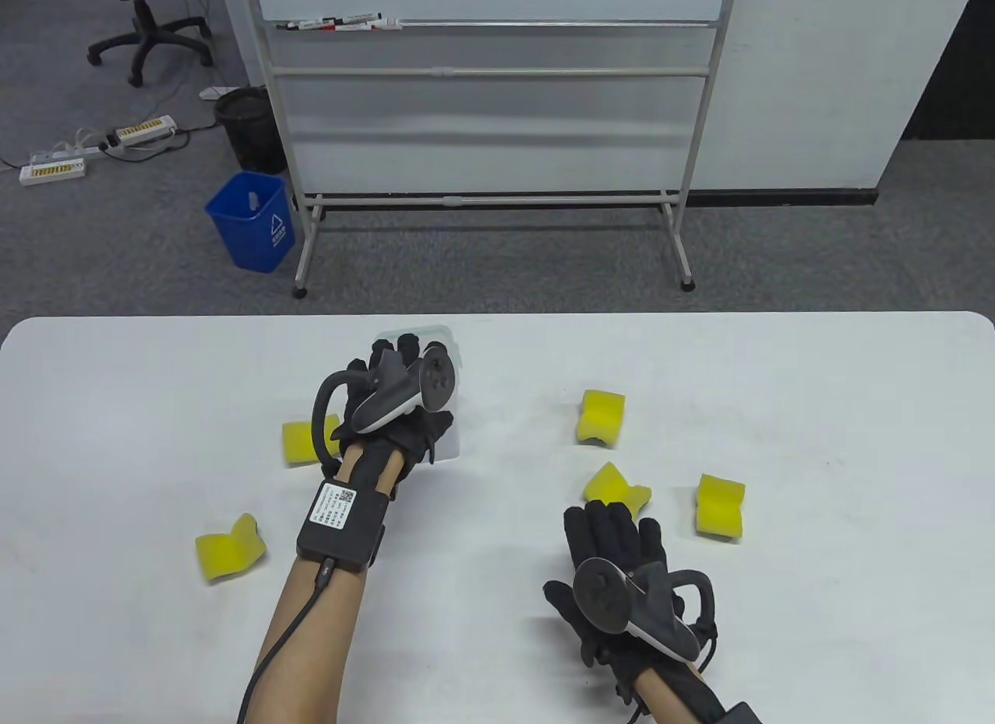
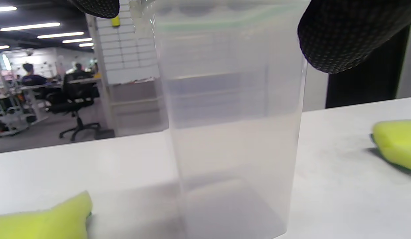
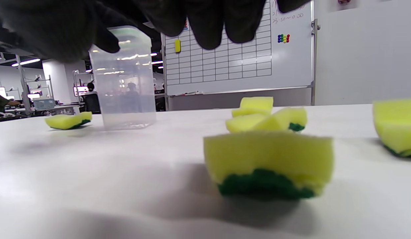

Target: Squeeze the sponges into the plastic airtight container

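A clear plastic container (image 1: pixel 451 366) stands upright on the white table (image 1: pixel 816 382). My left hand (image 1: pixel 404 362) reaches over it and holds it near the top. In the left wrist view the container (image 2: pixel 232 132) fills the middle, with my fingers (image 2: pixel 341 33) on either side of its rim. Several yellow sponges with green backs lie around. One sponge (image 1: pixel 616 487) lies just beyond the fingertips of my right hand (image 1: pixel 610 522), which is open with its fingers stretched out and holds nothing. In the right wrist view that sponge (image 3: pixel 268 162) is close in front, below my fingers (image 3: pixel 208 20).
Other sponges lie left of the container (image 1: pixel 307 442), front left (image 1: pixel 229 547), right of the container (image 1: pixel 601 417) and far right (image 1: pixel 720 506). A whiteboard stand (image 1: pixel 497 133) and a blue bin (image 1: pixel 253 220) stand on the floor beyond the table's far edge.
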Demonstrator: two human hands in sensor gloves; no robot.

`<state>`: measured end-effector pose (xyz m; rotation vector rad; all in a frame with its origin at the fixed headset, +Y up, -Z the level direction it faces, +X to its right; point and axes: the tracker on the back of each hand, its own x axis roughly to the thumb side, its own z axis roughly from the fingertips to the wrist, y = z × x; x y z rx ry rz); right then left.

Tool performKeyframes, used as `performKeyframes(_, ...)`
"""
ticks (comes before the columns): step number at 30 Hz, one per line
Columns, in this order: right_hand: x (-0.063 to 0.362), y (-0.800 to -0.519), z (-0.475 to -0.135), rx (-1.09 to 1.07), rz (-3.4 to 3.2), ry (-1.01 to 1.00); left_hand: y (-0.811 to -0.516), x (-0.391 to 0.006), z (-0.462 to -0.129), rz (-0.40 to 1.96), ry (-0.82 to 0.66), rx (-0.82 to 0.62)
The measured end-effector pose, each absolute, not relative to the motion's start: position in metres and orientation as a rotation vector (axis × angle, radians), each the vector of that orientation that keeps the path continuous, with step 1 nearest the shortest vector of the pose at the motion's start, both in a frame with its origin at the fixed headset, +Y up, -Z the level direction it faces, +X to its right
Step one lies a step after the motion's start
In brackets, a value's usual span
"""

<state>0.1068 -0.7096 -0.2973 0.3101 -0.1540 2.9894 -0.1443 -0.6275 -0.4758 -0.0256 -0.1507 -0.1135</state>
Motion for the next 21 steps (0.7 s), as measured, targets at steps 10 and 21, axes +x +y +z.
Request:
performKeyframes(10,0.11,-0.708,-0.298,0.249,2.968,-0.178,-0.63,-0.114,-0.407,-0.117,-0.355,0.059)
performKeyframes(21,0.134,-0.697,-0.302,0.106,2.857,-0.262,-0.627,-0.086,-0.342,-0.131,-0.499,0.056)
